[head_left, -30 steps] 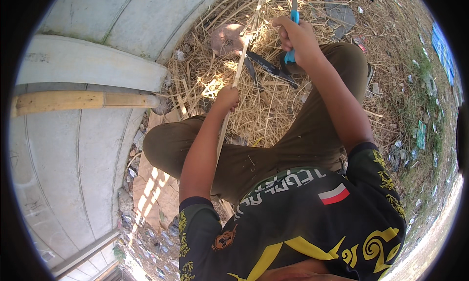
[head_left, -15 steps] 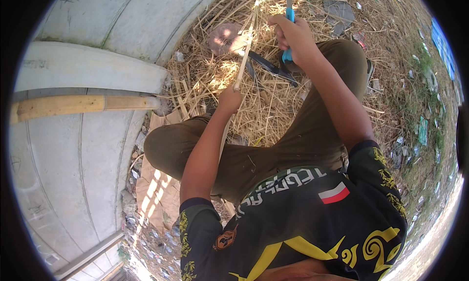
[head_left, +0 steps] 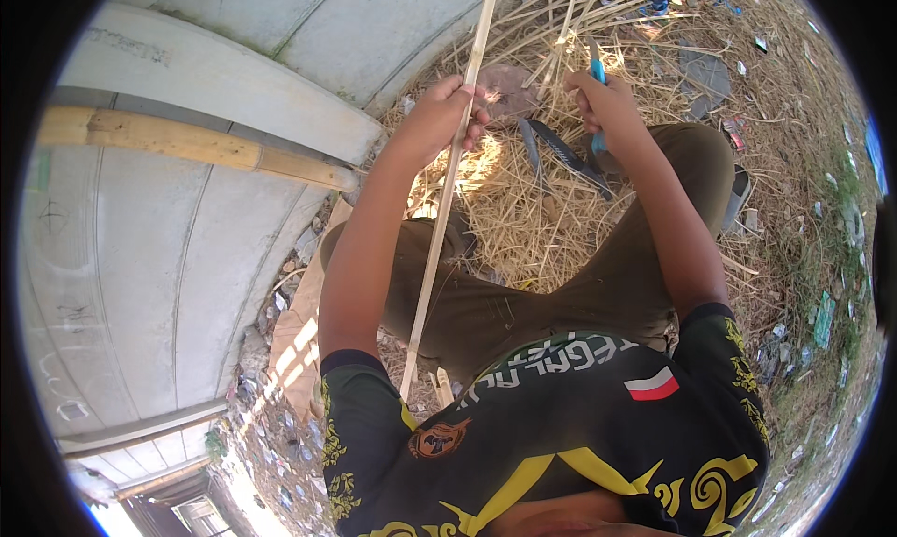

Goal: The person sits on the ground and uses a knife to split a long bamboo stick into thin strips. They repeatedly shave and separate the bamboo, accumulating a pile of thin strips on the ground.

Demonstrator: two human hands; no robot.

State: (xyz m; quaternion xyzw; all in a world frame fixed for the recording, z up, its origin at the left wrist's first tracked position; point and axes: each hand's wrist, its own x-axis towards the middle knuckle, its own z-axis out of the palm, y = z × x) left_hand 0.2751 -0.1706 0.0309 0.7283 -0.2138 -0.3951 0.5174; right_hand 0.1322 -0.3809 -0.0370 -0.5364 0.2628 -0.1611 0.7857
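Observation:
My left hand [head_left: 437,121] is closed around a long, pale bamboo strip [head_left: 434,257]. The strip slants from the top of the view, through my fingers, down to my left thigh. In my right hand [head_left: 609,107] is a knife with a light-blue handle [head_left: 598,68], its blade pointing away from me. The blade stands apart from the strip in my left hand. Between my knees, a dark, long blade-like tool [head_left: 565,152] lies on the shavings, beside a round, pinkish, stone-like slab [head_left: 507,93].
Thin shavings and strips [head_left: 551,215] cover the ground between my crossed legs. A pale panel wall [head_left: 140,285] with a horizontal bamboo pole [head_left: 201,143] is close on my left. Flat cardboard [head_left: 304,327] lies by my left knee; a grey slab [head_left: 703,79] is beyond my right.
My left hand has moved forward along with the strip, which now reaches back to my thigh. The right hand still grips the knife. The whole view has turned slightly left.

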